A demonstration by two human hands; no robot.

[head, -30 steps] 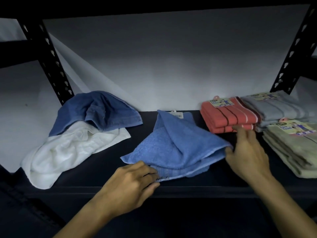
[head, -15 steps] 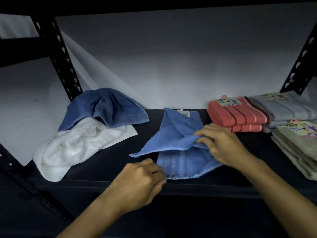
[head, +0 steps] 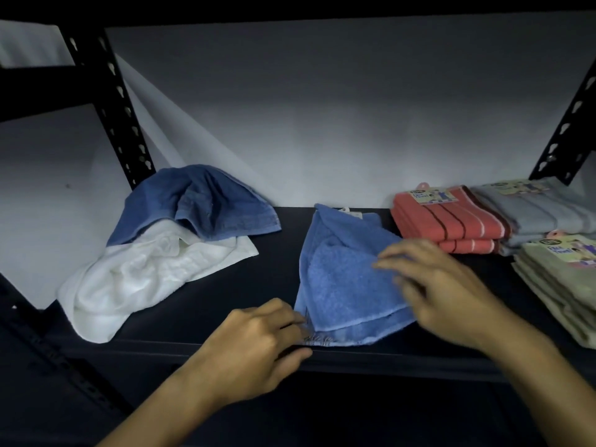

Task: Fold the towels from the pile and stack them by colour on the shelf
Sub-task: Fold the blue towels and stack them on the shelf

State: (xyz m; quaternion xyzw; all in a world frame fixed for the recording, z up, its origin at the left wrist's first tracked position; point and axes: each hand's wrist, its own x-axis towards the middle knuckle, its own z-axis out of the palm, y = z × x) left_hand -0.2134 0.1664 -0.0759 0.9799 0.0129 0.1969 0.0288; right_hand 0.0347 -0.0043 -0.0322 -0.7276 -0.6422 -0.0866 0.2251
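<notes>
Left hand (head: 258,346) grip on folded light-blue towel (head: 342,279), layered, front corner.

Right hand (head: 442,295) motion-blurred; beige towel stack (head: 561,285) cut by right edge.

Left hand (head: 258,346) pinches near corner of light blue towel (head: 342,279) at fingertips; right hand (head: 445,295), blurred, fingers spread over its folded flap.
</notes>
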